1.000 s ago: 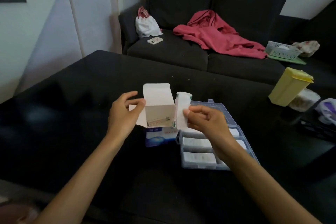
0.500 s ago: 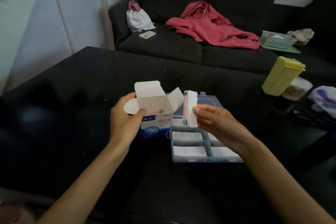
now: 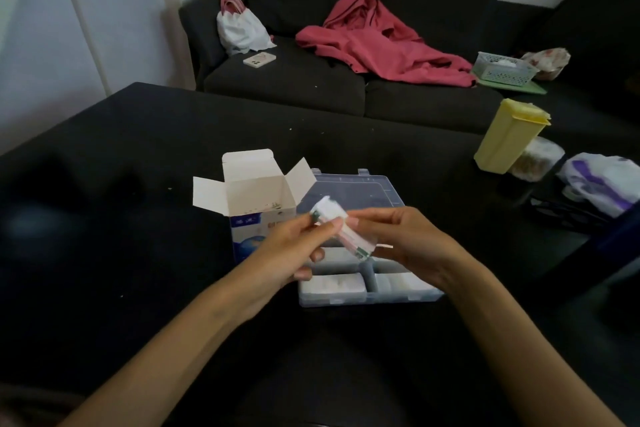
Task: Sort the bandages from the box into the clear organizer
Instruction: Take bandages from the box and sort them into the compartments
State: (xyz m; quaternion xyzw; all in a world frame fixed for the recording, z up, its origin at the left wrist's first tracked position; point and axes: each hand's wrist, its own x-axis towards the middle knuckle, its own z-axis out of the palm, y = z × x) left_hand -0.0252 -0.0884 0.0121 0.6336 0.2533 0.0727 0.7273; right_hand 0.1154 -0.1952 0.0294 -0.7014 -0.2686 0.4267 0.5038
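Both hands meet above the organizer (image 3: 367, 291), holding one stack of bandages (image 3: 337, 224) between them. Left hand (image 3: 294, 246) pinches the stack's left end with thumb and fingertips curled around it; right hand (image 3: 405, 243) grips the right end, fingers curled round it. Stack is tilted, left end higher, held just above the organizer's middle compartments, not touching them.

Organizer sits near the middle of the black counter (image 3: 104, 218), its clear lid (image 3: 349, 191) open and lying flat toward the far edge. Near-row compartments hold white bandage packs; the rest is partly hidden by the hands.

Box (image 3: 256, 208) stands upright on the counter, touching or just beside the organizer's left side, can't tell which. Its top flaps are open. Inside looks mostly dim; contents unclear.

Toward the counter's right edge: a yellow container (image 3: 507, 135) leaning, a pale round tub (image 3: 536, 159) just behind it, a white and purple bag (image 3: 602, 180) near the edge.

Beyond the far edge, a dark sofa (image 3: 287, 87) carries a white bag (image 3: 242, 28), a phone (image 3: 259, 60), a red garment (image 3: 381, 42) and a mesh basket (image 3: 504, 68).
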